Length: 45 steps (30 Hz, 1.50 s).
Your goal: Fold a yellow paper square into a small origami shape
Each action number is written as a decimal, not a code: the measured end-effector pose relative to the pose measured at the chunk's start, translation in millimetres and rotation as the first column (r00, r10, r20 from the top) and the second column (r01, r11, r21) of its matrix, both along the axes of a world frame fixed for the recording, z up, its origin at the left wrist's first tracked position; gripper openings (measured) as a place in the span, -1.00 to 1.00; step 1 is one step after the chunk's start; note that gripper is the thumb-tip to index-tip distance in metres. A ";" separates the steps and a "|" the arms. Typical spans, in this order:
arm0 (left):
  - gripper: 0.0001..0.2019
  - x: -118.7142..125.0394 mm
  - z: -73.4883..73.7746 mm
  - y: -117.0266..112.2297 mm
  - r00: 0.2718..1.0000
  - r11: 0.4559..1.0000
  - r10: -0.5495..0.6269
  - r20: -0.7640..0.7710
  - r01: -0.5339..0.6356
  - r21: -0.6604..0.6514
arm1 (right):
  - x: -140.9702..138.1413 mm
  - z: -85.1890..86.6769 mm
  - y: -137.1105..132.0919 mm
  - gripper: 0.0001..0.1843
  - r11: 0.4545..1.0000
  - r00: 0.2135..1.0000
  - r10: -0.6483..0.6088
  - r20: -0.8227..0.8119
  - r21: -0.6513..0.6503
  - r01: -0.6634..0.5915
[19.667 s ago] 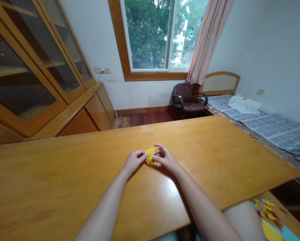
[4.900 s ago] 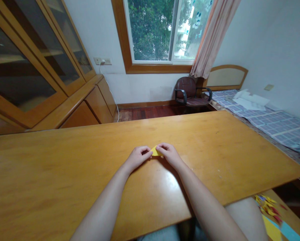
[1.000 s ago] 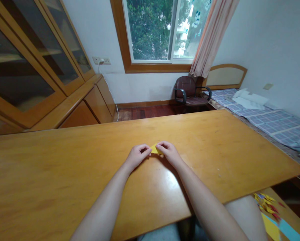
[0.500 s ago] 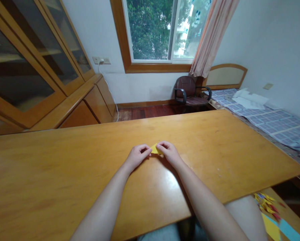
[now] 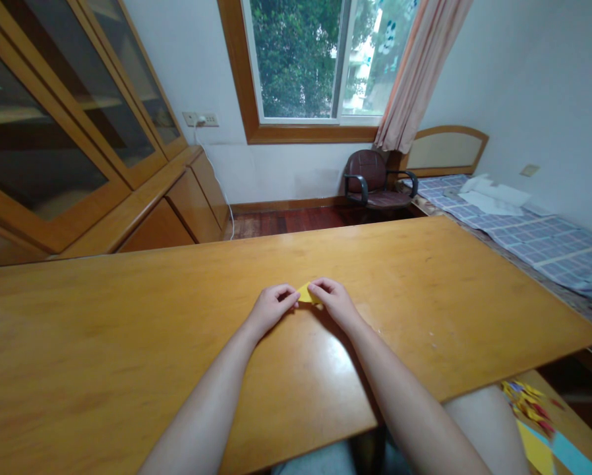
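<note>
Near the middle of the wooden table (image 5: 152,330), between the hands: small yellow paper piece (image 5: 304,295). Left hand (image 5: 275,305) has its left end in a thumb-and-finger pinch; right hand (image 5: 332,297) pinches the right part and covers more of it. So paper lies right of the left fingertips, left of and partly under the right ones. Both hands on it, neither free; right one overlaps further. Visible part runs left to right, rising slightly rightward; true long axis can't be told, fingers hide the ends. Table contact: can't tell.
</note>
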State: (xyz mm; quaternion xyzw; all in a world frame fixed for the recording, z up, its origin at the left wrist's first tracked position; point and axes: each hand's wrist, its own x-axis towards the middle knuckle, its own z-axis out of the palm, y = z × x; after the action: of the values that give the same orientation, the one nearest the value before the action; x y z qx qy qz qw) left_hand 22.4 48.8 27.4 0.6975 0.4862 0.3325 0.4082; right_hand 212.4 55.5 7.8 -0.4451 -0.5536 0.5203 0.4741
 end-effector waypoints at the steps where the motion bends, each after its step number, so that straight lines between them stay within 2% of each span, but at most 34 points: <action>1: -0.72 0.0 -0.3 0.1 1.000 1.000 -0.001 0.002 0.001 -0.002 | 0.1 0.6 -0.2 -0.71 1.000 1.000 0.002 0.003 -0.001 -0.002; 20: -0.73 -0.4 -2.2 0.4 1.000 1.000 0.002 -0.010 -0.002 0.013 | 0.4 1.7 -0.6 -0.74 1.000 1.000 0.010 0.002 0.013 -0.010; 23: -0.72 -0.8 -3.3 0.9 1.000 1.000 0.009 -0.003 -0.009 0.011 | -0.1 -2.0 0.1 -0.72 1.000 1.000 0.016 0.002 0.015 -0.016; 27: -0.71 -0.6 -5.3 2.1 0.999 1.000 0.028 0.032 -0.028 -0.002 | -2.9 -7.6 0.1 -0.65 0.997 0.997 0.049 -0.054 -0.052 -0.051; 31: -0.73 0.7 -4.7 2.4 0.996 0.998 0.055 0.069 -0.053 -0.025 | -5.3 -7.2 -0.9 -0.60 0.996 0.995 0.093 -0.036 -0.012 -0.094; 37: -0.73 1.4 -3.4 1.7 0.996 0.997 0.066 0.066 -0.063 -0.041 | -4.8 -5.2 -0.7 -0.56 0.995 0.995 0.098 0.025 -0.010 -0.098; 45: -0.74 0.5 -3.6 1.6 0.996 0.998 0.063 0.063 -0.061 -0.033 | -4.8 -8.9 0.1 -0.59 0.994 0.994 0.112 0.006 -0.011 -0.112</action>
State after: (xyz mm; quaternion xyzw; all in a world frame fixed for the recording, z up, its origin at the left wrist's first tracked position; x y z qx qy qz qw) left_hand 22.9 50.5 23.7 0.6646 0.4993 0.3598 0.4237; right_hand 207.6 55.6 -1.1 -0.4176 -0.5765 0.5474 0.4400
